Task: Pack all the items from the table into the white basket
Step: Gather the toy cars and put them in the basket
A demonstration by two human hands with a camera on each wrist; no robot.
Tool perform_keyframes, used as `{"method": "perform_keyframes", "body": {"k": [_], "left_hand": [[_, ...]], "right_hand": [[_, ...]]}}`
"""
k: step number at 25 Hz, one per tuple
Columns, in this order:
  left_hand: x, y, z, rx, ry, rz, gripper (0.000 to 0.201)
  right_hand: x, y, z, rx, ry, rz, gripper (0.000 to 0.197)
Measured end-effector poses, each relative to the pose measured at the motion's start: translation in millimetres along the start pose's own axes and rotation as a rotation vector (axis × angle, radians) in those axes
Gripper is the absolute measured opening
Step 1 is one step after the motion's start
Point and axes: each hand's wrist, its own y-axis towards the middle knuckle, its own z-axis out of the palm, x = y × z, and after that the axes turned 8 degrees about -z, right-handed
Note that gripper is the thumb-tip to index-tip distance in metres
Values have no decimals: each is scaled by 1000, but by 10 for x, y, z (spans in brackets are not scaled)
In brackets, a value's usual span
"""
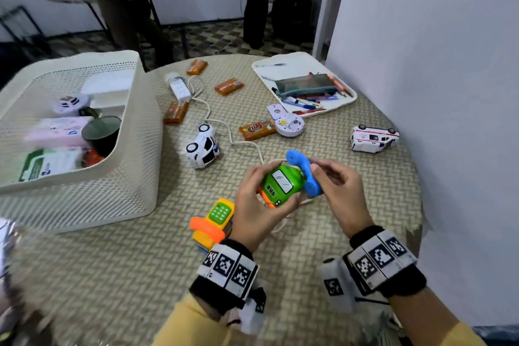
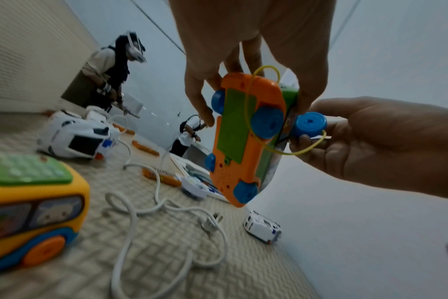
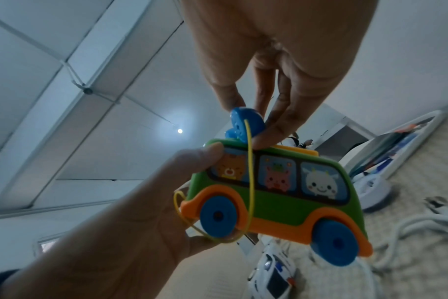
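A green toy bus [image 1: 280,185] with an orange base and blue wheels is held above the table's front middle. My left hand [image 1: 252,202] grips it by the front end, thumb on one side and fingers on the other. My right hand [image 1: 341,191] pinches the blue handset [image 1: 304,174] lying against the bus roof. A thin yellow cord [image 3: 251,172] loops from the handset round the bus [image 3: 281,194]. The left wrist view shows the bus's orange underside [image 2: 243,141]. The white basket [image 1: 84,199] stands at the left, holding tissue packs, a dark cup and a small toy.
On the table lie a yellow toy phone bus [image 1: 216,222], a white police car [image 1: 203,146], an ambulance [image 1: 373,139], a power strip [image 1: 179,88] with its cord, several orange snack packs [image 1: 257,129], a round white device [image 1: 289,123] and a tray of pens [image 1: 306,84]. People stand behind.
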Motion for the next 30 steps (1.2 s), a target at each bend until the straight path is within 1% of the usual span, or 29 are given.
{"method": "perform_keyframes", "body": {"k": [4,7,13,16,18,20,22,23,26,28,30], "left_hand": [[-69,38,-256,-5,69,72,55],[-127,38,-387,-51,117,111,56],[-186,58,-641,-94,191,157,58],[-217,83,-740,-98,194,161,60],[-209,83,-791,-92,145,134,60],[-194,57,-844,-102,57,57,62],[-186,18,-891,-115,56,14,62],[-183,1,-905,-109,64,7,62],[-150,-41,-939,-75,47,-31,62],[-108,-54,-971,-49,7,-96,60],[-64,-65,-1024,-2,-68,-158,60]], "right_hand": [[146,33,172,64,23,-39,12],[231,27,303,88,36,-78,12],[306,-17,515,130,68,-168,14],[320,-38,574,168,25,-214,16],[362,-10,568,229,-4,-227,21],[413,48,516,347,-11,-224,27],[436,96,480,470,-7,-209,34],[438,99,478,509,-9,-189,39],[417,59,524,550,20,-129,48],[399,57,517,598,-19,-163,56],[405,81,464,687,-139,-220,73]]}}
